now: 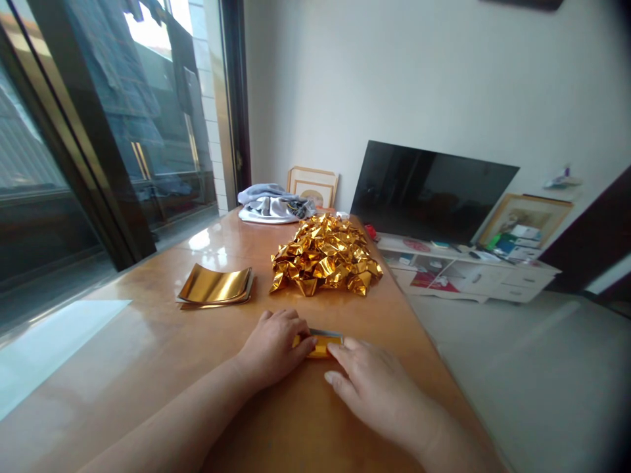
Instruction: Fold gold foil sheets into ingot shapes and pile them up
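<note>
Pressing a small folded gold foil sheet [320, 344] flat (mostly hidden), left hand [273, 346] and right hand [374, 387] pinch its ends — on a glossy wooden table [148, 368] by a glass door [98, 131].

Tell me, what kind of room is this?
Most likely a home living room. A flat television leans on a low white cabinet, framed pictures rest against the wall, and a wooden table stands beside a sliding glass door.

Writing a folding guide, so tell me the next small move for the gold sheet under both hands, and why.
Probably press the fold flat and run a fingertip along it. The left hand and right hand pin a small gold sheet flat on the table; it looks only partly folded, unlike the pile of folded gold pieces.
</note>
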`<action>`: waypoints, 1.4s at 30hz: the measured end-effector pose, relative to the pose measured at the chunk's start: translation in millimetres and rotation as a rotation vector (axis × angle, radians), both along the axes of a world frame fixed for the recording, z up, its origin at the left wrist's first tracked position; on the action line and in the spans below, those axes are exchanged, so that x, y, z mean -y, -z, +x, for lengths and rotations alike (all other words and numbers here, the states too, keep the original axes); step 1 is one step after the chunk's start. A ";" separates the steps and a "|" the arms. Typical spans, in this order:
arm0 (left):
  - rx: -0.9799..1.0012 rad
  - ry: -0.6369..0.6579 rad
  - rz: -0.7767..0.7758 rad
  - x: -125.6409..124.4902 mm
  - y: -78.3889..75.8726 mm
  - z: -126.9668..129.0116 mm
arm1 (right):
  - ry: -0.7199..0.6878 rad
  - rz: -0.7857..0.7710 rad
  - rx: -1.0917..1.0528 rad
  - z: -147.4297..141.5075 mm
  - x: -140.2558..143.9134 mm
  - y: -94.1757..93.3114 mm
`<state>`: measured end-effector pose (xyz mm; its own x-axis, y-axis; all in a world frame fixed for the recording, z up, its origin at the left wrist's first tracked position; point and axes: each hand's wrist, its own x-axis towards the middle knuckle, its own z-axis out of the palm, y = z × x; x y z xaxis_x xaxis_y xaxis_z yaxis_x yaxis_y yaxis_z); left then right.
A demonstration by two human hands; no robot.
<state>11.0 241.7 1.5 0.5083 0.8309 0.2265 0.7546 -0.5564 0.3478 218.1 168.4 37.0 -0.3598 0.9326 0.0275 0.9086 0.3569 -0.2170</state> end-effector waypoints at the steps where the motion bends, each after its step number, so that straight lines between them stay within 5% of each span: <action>1: 0.001 -0.004 0.000 -0.3 0.7 0.2 | 0.008 -0.014 0.018 -0.8 1.0 1.7; 42: -0.010 0.013 0.046 3.8 -4.1 -1.4 | 0.124 -0.046 0.123 -6.5 -0.5 4.1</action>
